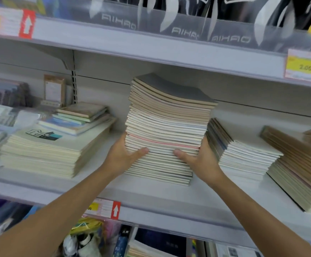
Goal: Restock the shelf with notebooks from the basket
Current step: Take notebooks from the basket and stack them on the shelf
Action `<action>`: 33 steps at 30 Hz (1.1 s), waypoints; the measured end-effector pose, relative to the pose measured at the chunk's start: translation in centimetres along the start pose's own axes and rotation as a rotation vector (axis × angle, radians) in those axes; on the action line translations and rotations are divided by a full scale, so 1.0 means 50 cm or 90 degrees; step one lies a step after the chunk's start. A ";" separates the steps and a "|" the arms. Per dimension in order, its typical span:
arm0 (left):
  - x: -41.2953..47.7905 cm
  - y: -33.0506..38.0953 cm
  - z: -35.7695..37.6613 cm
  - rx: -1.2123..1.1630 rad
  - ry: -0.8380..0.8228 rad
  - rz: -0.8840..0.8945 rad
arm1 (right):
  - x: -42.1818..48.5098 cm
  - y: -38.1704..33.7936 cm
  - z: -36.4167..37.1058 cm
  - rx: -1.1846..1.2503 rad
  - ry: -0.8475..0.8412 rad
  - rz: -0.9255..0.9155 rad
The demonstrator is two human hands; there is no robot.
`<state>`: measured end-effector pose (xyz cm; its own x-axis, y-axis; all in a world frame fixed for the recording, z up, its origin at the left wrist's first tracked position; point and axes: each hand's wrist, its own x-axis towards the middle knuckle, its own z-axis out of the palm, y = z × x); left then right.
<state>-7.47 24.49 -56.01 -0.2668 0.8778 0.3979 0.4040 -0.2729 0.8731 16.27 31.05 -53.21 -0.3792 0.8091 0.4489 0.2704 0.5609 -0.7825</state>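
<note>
A tall stack of notebooks [166, 125] with a grey top cover stands on the white middle shelf [151, 193]. My left hand [124, 154] grips the stack's left side low down, thumb across the front edges. On the right side my right hand [199, 158] grips it at the same height, thumb also on the front. A pink-edged notebook lies just above both thumbs. The basket is out of view.
A low pile of cream pads [47, 154] with smaller books on top lies to the left. A shorter notebook stack [243, 153] stands close on the right, and a leaning brown stack [299, 169] beyond it. The shelf above [151, 47] hangs near the tall stack's top.
</note>
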 end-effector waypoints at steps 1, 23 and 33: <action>0.003 -0.002 0.005 -0.006 0.028 0.010 | 0.005 0.004 0.001 -0.017 0.018 -0.005; 0.016 0.044 0.010 -0.096 0.069 -0.025 | -0.002 -0.015 0.020 0.167 0.042 0.126; 0.021 0.047 0.005 -0.092 0.073 0.051 | -0.008 -0.030 0.021 0.142 0.083 0.092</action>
<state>-6.59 24.86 -53.60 -0.3403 0.8025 0.4901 0.2999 -0.4014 0.8654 15.12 29.69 -52.67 -0.2300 0.9016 0.3664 0.1073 0.3977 -0.9112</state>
